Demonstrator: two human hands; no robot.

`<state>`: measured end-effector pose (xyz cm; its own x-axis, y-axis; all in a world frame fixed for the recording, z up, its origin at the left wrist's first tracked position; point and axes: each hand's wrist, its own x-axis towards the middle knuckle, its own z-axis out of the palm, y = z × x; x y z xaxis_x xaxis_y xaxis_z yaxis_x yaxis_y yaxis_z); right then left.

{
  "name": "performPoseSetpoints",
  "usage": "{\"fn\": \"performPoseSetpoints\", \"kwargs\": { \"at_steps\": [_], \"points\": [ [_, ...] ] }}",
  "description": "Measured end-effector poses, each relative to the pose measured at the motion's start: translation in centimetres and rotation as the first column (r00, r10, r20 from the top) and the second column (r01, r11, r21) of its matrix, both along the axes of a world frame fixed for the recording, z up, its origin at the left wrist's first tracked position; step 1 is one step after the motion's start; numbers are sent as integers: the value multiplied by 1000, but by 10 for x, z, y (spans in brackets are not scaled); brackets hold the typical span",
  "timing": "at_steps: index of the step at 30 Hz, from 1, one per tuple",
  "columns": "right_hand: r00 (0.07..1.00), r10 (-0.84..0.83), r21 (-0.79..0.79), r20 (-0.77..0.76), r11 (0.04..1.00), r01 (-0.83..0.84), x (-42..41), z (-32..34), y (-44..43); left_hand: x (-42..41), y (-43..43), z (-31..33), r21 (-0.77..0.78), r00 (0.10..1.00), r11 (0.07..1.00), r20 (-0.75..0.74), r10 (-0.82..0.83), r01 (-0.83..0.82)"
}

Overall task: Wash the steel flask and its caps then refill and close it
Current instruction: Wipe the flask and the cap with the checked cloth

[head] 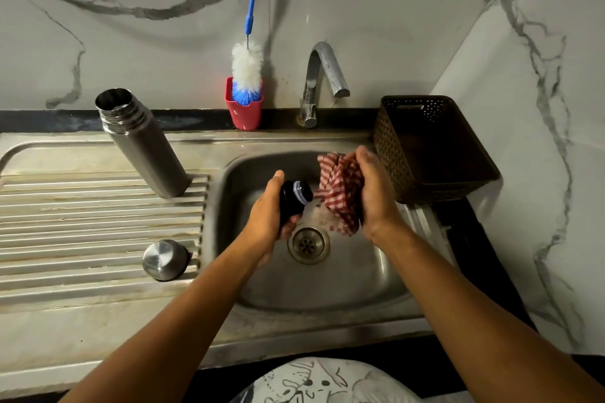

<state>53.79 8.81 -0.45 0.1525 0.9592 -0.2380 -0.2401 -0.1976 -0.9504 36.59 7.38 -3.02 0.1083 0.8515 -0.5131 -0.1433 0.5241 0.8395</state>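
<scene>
Your left grip (268, 216) is curled around the round black plastic inner cap with a pale ring near its end (296, 198), thumb up along its far side. It holds the cap over the middle of the stainless steel sink basin (327, 288), just above and behind the round drain (308, 244). Your right grip (376, 193) is closed on a bunched red-and-white checked cloth (340, 193), fingers wrapped over its top, towards the basin's right rim. The cloth hangs just beside the cap's ringed end; whether the two touch, you cannot tell from here.

The tall cylindrical steel flask (144, 144) stands with its mouth open on the ribbed steel drainboard (98, 206), at the drainboard's back right corner, close to the basin's left rim. The domed steel outer cap (164, 259) sits near the drainboard's right edge, further forward and well apart from the flask.

Along the back edge of the surface, a red plastic holder (244, 114) carries a blue-handled bottle brush with white and blue bristles (247, 72), and a curved steel tap (322, 75) rises beside it. A dark brown woven-pattern plastic basket (386, 147) sits at the basin's back right corner.
</scene>
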Motion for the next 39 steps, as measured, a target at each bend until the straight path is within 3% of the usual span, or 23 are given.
{"fn": "performPoseSetpoints", "kwargs": {
  "at_steps": [2,3,5,6,9,12,14,16,18,20,21,23,25,26,27,28,29,31,34,37,39],
  "points": [
    [930,58,315,362,932,-181,-7,-4,-7,6,-1,3,-11,999,1000,24,-26,26],
    [823,73,376,564,864,-334,-11,-12,-11,12,-2,6,-2,999,1000,29,-31,31],
    [582,-45,365,812,817,-446,-20,-28,-17,22,-5,8,27,999,999,-37,-26,27],
    [541,-101,362,835,841,-402,-23,-32,-18,24,-7,7,54,996,998,-88,-27,31],
    [584,-104,267,805,943,-200,-33,-27,-16,24,-8,3,180,981,983,-192,-7,42],
    [658,131,-52,742,989,-138,-34,-13,-4,20,-7,-3,272,957,957,-290,-17,99],
    [810,287,-293,512,944,-149,-29,-6,5,20,-9,-5,303,937,942,-348,-34,146],
    [923,353,-521,152,823,-229,-16,-2,9,21,-11,-3,300,945,941,-322,-56,158],
    [947,302,-563,-110,766,-310,-6,0,5,24,-8,5,226,988,972,-153,-32,66],
    [950,194,-489,-244,821,-293,0,-2,4,26,-4,12,95,999,995,-30,41,-38],
    [957,147,-411,-251,879,-242,2,0,4,25,-2,12,50,998,997,6,66,-67],
    [989,92,-87,-115,991,-103,1,6,2,22,-1,8,-25,995,996,50,91,-90],
    [967,77,260,244,955,-142,-2,5,-1,21,-1,0,-62,990,992,79,113,-109],
    [881,82,347,466,899,-267,-5,2,-4,23,0,-1,-78,988,991,102,118,-110],
    [739,47,368,672,845,-388,-9,-6,-7,25,-1,0,-83,987,990,108,121,-112],
    [602,-25,361,798,820,-445,-14,-16,-10,29,0,-2,-70,987,991,103,120,-113],
    [541,-94,364,836,833,-418,-20,-22,-13,31,-1,-3,-49,991,993,82,109,-105],
    [637,-110,342,763,905,-253,-30,-25,-15,34,-5,-4,-36,994,996,63,90,-87],
    [840,32,44,541,997,-67,-36,-26,-4,36,-9,-9,-48,992,993,58,114,-112],
    [977,-26,-205,210,976,70,-39,-31,5,42,-9,-5,-51,986,986,52,159,-157],
    [992,-89,-304,91,946,112,-43,-34,3,47,-8,-2,-38,976,978,62,207,-205]
  ]
}}
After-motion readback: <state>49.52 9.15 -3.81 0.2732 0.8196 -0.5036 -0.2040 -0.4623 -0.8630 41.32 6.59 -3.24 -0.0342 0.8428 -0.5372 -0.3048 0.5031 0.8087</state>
